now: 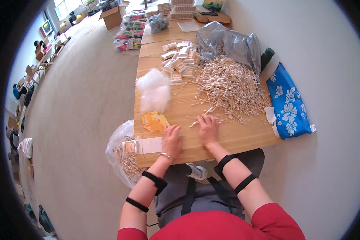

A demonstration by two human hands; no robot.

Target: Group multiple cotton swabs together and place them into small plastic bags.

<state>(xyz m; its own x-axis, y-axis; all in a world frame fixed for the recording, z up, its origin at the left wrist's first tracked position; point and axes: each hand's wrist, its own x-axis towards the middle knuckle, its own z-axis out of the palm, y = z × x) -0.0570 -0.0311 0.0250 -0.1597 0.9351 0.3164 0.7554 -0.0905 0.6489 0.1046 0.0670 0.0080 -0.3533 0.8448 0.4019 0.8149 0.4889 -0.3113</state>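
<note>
A person in a red shirt (212, 226) bends over a wooden table (190, 150), both bare hands low on the near side. Take the gap between the hands as the clock's centre.

The right hand (209, 130) is at 3 o'clock, palm down, its bent fingertips on a few stray cotton swabs (228, 86) at the near edge of a large loose heap; whether they pinch any cannot be told. The heap spreads from 1 to 2 o'clock, against a grey plastic bag (248, 50) that seems to back it like a wall.

The left hand (172, 142) is at 8 o'clock, beside orange cards (155, 122) at 9. Its fingers are loosely curved, with nothing visible in them, though their undersides are hidden, so a grip cannot be ruled out.

Flat clear sleeves (155, 90) lie at 10 to 11 o'clock, probably stacked there for easy reach. Filled packets (178, 65) are piled at 12, apparently set out of the way. A white card (150, 145) lies at 8 o'clock, and beyond it, off the table's edge, a clear bag (115, 140) holds more swabs.
</note>
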